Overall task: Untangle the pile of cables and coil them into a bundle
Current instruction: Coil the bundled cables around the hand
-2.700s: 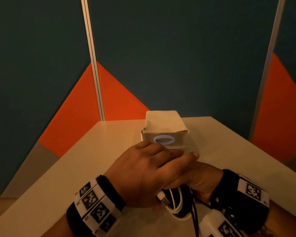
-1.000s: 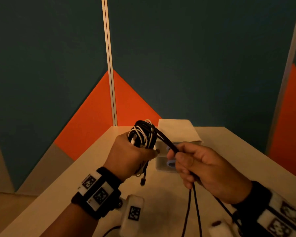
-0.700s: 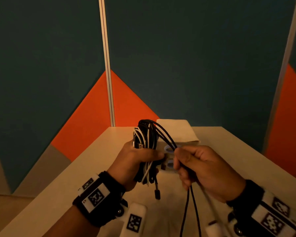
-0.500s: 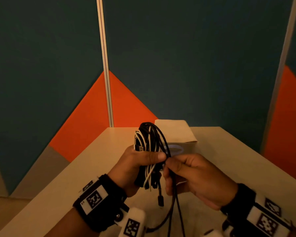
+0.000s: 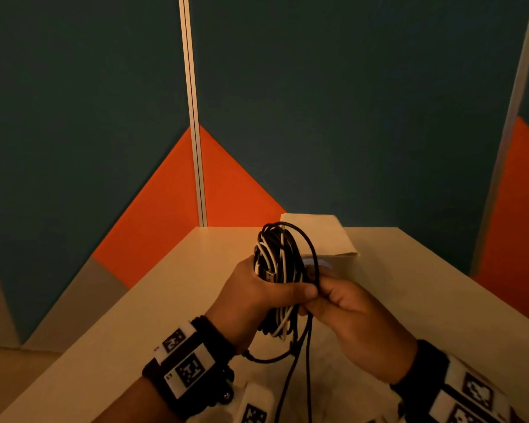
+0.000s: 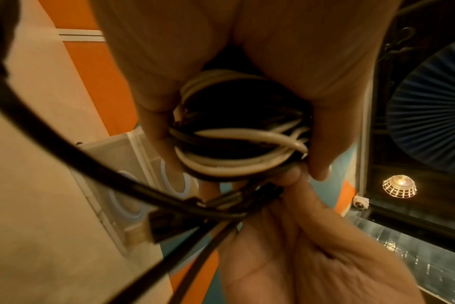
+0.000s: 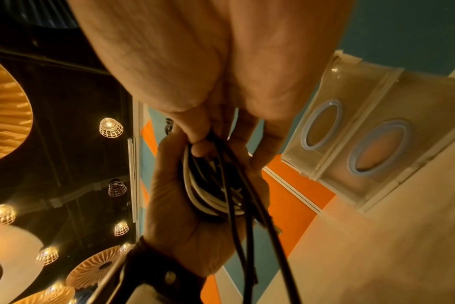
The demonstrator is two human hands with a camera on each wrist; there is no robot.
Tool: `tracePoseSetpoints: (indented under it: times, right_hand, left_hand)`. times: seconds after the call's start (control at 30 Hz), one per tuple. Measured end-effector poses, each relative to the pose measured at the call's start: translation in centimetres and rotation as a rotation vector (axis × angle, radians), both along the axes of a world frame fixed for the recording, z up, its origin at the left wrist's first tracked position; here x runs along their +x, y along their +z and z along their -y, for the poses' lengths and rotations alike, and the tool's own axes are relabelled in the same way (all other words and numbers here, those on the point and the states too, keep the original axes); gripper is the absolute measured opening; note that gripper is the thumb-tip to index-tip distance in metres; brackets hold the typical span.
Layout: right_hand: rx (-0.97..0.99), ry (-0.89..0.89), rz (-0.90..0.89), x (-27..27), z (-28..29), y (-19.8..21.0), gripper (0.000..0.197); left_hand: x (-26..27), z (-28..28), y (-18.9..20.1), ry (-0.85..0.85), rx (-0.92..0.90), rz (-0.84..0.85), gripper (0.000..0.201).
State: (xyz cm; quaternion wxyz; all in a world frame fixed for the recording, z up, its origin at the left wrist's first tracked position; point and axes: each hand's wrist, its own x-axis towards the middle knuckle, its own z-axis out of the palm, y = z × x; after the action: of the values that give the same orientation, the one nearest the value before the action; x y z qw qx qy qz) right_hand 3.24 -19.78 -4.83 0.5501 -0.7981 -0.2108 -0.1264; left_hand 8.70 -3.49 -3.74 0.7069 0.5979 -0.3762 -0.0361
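Note:
A coil of black and white cables [image 5: 277, 254] stands upright above the table, and my left hand [image 5: 257, 297] grips it round the middle, thumb across the front. In the left wrist view the cable coil [image 6: 237, 148] fills my left hand [image 6: 247, 102]. My right hand [image 5: 345, 309] pinches a loose black cable [image 5: 306, 355] right against the coil, beside my left thumb. Loose black strands hang down from both hands toward the lower edge. In the right wrist view my right hand [image 7: 208, 135] pinches the black strands [image 7: 237, 216] against the coil [image 7: 205, 191]. A black plug [image 6: 166, 224] dangles below.
A white box [image 5: 324, 239] with blue-ringed oval openings [image 7: 377, 146] stands on the white table [image 5: 171, 300] just behind the hands. Dark teal and orange partition panels [image 5: 348, 102] close off the table's far sides. The table's left edge runs diagonally.
My right hand has slid along the black cable up to the coil and now pinches it beside my left thumb. The loop over the coil's top has closed in.

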Motion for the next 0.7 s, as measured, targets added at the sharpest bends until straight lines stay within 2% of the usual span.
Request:
tracePoseSetpoints:
  times: [0.2,0.33,0.43,0.57,0.7]
  right_hand:
    - [-0.141,-0.105,0.038,0.4,0.4,-0.1,0.022]
    - [-0.125,-0.061,-0.013,-0.2,0.4,0.6,0.034]
    - [-0.038,0.044,-0.098,-0.7,-0.1,0.9,0.036]
    - [-0.062,0.115,-0.114,-1.1,-0.8,0.9,0.034]
    - [-0.013,0.156,-0.276,-1.3,-0.4,1.6,0.037]
  left_hand:
    - [0.7,0.0,-0.4,0.072,-0.067,-0.032,0.006]
    - [0.3,0.3,-0.1,0.037,-0.128,-0.105,0.003]
    - [0.7,-0.1,0.0,0.007,-0.211,-0.246,0.014]
    - [0.5,-0.5,-0.2,-0.162,-0.237,-0.313,0.050]
    - [0.3,-0.4,-0.3,-0.216,-0.255,-0.306,0.049]
